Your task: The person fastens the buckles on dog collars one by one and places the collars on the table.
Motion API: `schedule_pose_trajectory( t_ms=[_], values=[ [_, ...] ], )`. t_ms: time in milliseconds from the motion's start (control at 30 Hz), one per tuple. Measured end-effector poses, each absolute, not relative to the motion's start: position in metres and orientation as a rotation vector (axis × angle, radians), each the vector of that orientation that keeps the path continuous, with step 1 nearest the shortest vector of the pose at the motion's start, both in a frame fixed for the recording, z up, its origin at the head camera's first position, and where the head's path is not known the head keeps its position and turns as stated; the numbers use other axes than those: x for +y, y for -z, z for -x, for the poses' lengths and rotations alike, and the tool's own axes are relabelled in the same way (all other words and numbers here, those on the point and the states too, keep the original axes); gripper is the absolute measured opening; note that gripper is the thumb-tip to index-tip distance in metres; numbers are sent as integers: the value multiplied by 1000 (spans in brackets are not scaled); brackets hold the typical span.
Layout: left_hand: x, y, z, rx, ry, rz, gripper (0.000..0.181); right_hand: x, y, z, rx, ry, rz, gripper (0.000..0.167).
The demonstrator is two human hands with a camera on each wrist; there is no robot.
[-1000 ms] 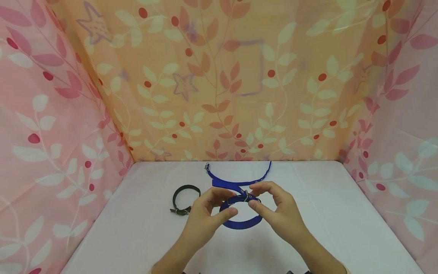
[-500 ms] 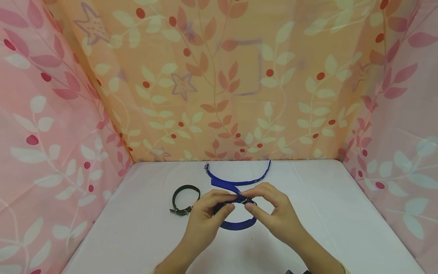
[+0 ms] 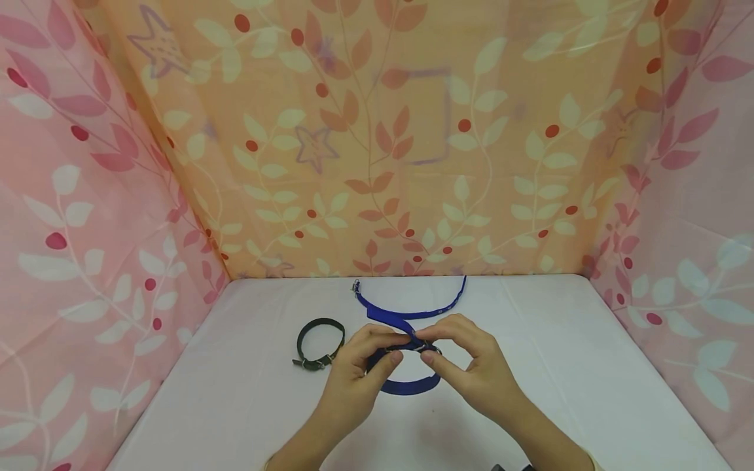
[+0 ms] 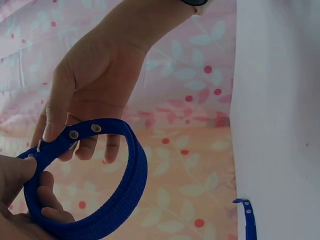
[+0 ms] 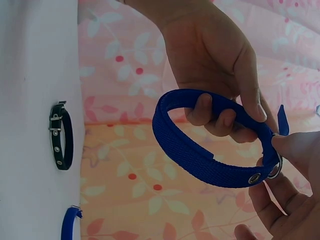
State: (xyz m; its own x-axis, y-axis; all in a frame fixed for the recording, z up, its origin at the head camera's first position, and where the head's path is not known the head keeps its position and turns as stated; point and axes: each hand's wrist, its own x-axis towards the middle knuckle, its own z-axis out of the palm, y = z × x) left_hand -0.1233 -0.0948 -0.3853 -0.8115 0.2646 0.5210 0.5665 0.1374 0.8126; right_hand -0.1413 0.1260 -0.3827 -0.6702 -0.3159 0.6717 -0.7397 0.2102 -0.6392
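Note:
Both hands hold a blue webbing collar [image 3: 410,388], bent into a loop above the table. It has metal eyelets and a metal ring [image 5: 276,169]. In the head view, the left hand [image 3: 352,373] grips the loop's left side between thumb and fingers. The right hand [image 3: 478,364] pinches the collar beside the ring, where the two ends overlap. A pointed blue strap tip [image 5: 283,120] sticks out past the right thumb in the right wrist view. The fingers partly hide the fastening, so I cannot tell how the strap passes through it.
A dark collar [image 3: 302,341] with a buckle lies looped on the white table [image 3: 235,405], left of the hands. Behind them, a second blue collar [image 3: 412,316] lies in an open curve near the back edge. Patterned cloth walls [image 3: 377,131] stand around the table's back and sides.
Over the last second the overlapping part of the held collar has shifted slightly left, and the right hand's fingertips have come closer to the left's. Little differs from half a second ago.

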Motion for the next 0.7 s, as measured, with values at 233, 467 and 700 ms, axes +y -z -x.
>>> schedule_pose_trajectory(
  t_ms=[233, 467, 700],
  values=[
    [-95, 386, 123, -2151, 1705, 850, 22, 125, 382, 139, -2102, -1452, -937, 37],
    [-95, 387, 124, -2175, 1639, 872, 23, 124, 381, 137, -2173, -1419, -810, 33],
    [-94, 388, 124, -2183, 1647, 901, 23, 125, 379, 135, -2209, -1409, -795, 30]
  ],
)
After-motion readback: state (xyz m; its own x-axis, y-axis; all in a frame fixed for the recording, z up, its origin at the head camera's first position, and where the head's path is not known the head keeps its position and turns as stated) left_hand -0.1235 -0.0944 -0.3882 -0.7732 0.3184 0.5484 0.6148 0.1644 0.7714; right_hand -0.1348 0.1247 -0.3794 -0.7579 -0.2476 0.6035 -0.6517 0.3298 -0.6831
